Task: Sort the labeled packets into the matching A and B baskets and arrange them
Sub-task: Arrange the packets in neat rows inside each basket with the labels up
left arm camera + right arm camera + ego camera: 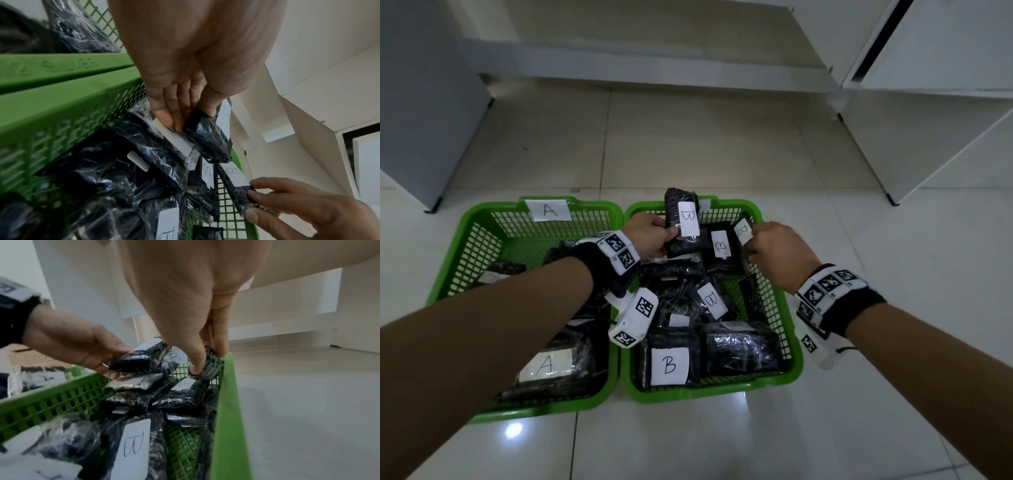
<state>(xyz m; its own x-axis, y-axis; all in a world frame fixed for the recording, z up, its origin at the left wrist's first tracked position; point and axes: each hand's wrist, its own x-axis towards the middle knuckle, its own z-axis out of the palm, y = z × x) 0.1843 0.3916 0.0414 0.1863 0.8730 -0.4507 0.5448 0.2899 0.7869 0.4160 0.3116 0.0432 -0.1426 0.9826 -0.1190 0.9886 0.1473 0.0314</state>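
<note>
Two green mesh baskets stand side by side on the floor: basket A (482, 214) on the left, basket B (796, 349) on the right. My left hand (666, 240) reaches across into basket B and grips a black wrapped packet labelled B (685, 222), held upright at the far end; this left-hand packet (139, 360) also shows in the right wrist view. My right hand (751, 245) pinches another B packet (742, 231) against the far right wall, with the right-hand fingers (197, 366) curled round its top edge (212, 368). Several B packets (669, 365) lie in basket B.
Basket A holds black packets, one labelled A (548, 365), partly hidden under my left forearm. A grey cabinet (421, 120) stands at the left, and white shelving (928, 102) at the back and right. Glossy tiled floor (688, 144) surrounds the baskets.
</note>
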